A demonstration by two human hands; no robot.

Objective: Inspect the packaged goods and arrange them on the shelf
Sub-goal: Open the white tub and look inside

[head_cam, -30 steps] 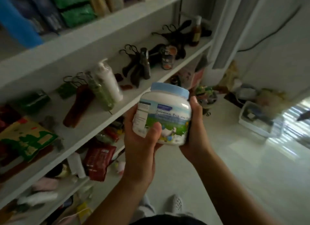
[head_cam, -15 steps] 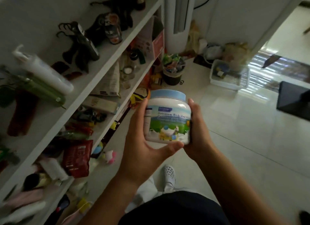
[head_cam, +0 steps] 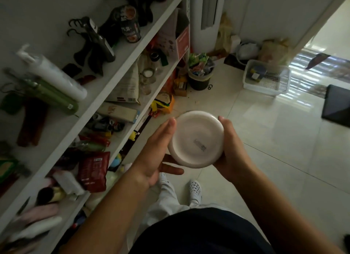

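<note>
One head-worn wide-angle view, facing steeply down, close over the jar point(head_cam: 197, 140), shelf point(head_cam: 121, 60) at left, floor point(head_cam: 284, 149) right.

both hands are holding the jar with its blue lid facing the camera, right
No. The head view shows the jar with its white base facing the camera, not a blue lid. The left hand and right hand do both hold it.
</note>
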